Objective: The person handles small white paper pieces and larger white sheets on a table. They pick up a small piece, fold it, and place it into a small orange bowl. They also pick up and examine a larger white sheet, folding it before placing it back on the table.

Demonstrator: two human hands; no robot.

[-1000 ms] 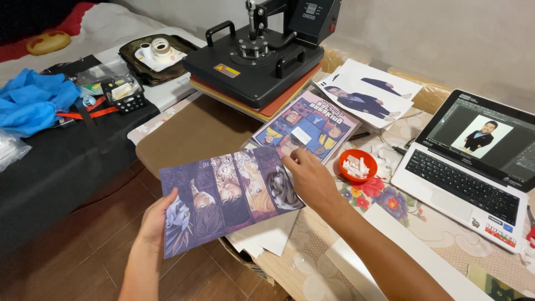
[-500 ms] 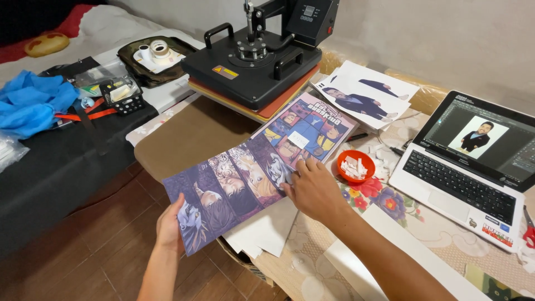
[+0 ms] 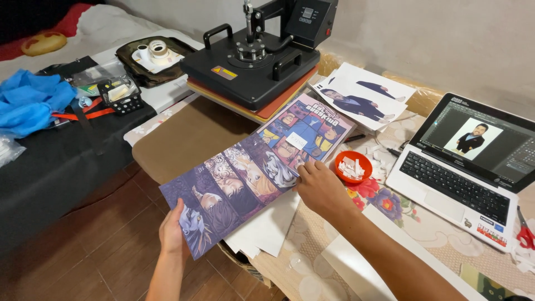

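I hold a long printed sheet [image 3: 234, 189] with purple-toned comic faces by both ends, over the table's near edge. My left hand [image 3: 173, 231] grips its lower left corner, out past the table edge. My right hand [image 3: 320, 187] pinches its upper right end, beside a second colourful print [image 3: 306, 131] lying flat on the table. White paper sheets [image 3: 267, 228] lie under the held sheet.
A black heat press [image 3: 251, 61] stands behind the prints, shut. A small red bowl [image 3: 353, 165] of white bits sits right of my right hand. An open laptop [image 3: 462, 167] is at the right, dark printed cutouts [image 3: 362, 97] behind. A black-covered table [image 3: 61, 156] with blue cloth [image 3: 30, 100] is at left.
The sheet has swung from lying nearly level across me to slanting up toward the right, closer over the table. My left hand slid down and right along its lower corner.
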